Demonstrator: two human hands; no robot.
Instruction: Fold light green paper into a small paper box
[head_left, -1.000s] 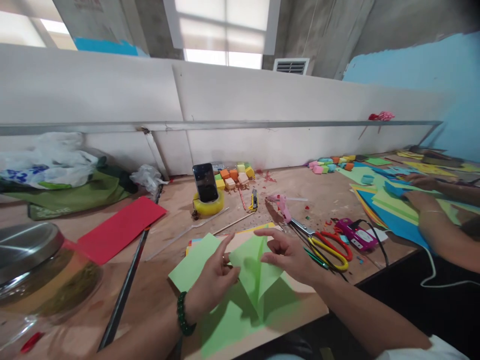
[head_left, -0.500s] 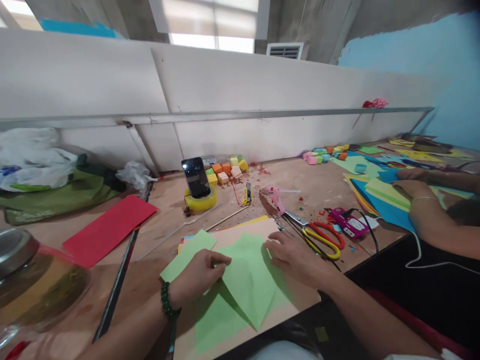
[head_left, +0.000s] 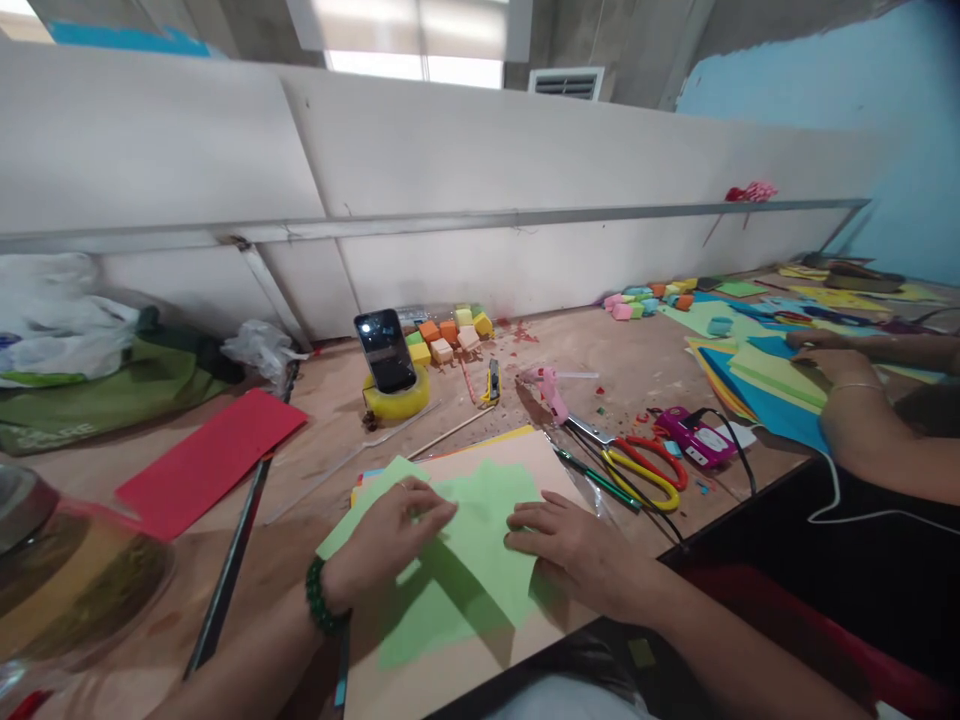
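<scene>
A light green sheet of paper lies over a stack of pale tan sheets in front of me. My left hand, with a green bead bracelet at its wrist, has thumb and fingers drawn together on the paper's left side; its fingertips are partly hidden. My right hand rests on the paper's right side, fingers stretched out. Under my left hand, a green strip sticks out at the upper left. A dark shadow crosses the green sheet.
Beyond the stack are a green pencil, scissors, a pink glue gun, a utility knife, and a phone on a yellow tape roll. Red paper and a jar stand left. Another person's hand works at right.
The green paper's raised pointed flap now lies flatter. My right hand has moved left and down onto the sheet, uncovering the green pencil. My left hand has shifted slightly left.
</scene>
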